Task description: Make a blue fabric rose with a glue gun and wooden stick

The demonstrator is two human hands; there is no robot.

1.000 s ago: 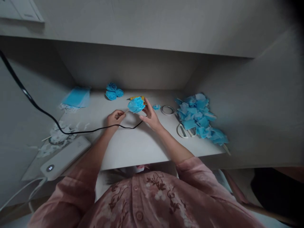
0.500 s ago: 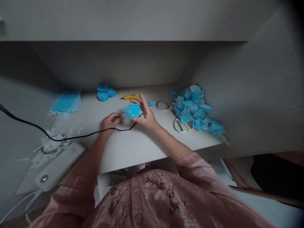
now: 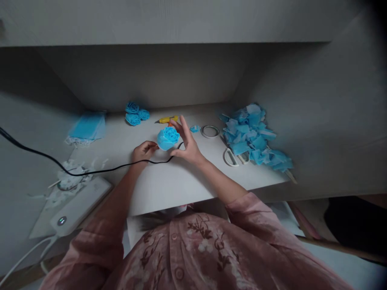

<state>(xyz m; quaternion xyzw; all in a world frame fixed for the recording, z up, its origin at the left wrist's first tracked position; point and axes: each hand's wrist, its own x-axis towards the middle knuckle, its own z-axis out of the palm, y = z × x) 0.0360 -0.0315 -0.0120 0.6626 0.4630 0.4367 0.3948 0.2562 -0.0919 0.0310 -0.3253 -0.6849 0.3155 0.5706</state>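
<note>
Broadly, a pale tabletop (image 3: pixel 172 187) fills the middle of the frame, set back in a recess under a grey overhang, and a person in a pink embroidered shirt (image 3: pixel 187 249) sits at its near edge. At centre right lies the heap of cut blue fabric pieces (image 3: pixel 249 129), with a thin stick (image 3: pixel 292 176) poking out at its lower right end. At lower left rests a white power bank (image 3: pixel 81 205) with a small lit display, a white cable (image 3: pixel 24 251) leading off from its near end; tangled white strips (image 3: pixel 71 177) lie just beyond it. Further up on the left is a stack of blue face masks (image 3: pixel 87 125). From the left edge a black cord (image 3: pixel 102 172) runs across the left wrist and passes out of sight by the right hand. Near the centre, the left hand (image 3: pixel 145 150) has its fingertips pinched together at the underside of a blue fabric rose (image 3: pixel 167 139), holding it above the tabletop, while the right hand (image 3: pixel 186 143) curves round the bloom's right side, thumb and fingers spread apart; whether they touch the petals I cannot tell. Three finished blue roses (image 3: pixel 133 119) sit clustered at upper centre left. White-handled scissors (image 3: pixel 231 158) lie partly under the heap. Behind the held rose is a yellow glue gun (image 3: pixel 165 120), then a wire ring (image 3: pixel 210 137) and one small blue scrap (image 3: pixel 195 128).
</note>
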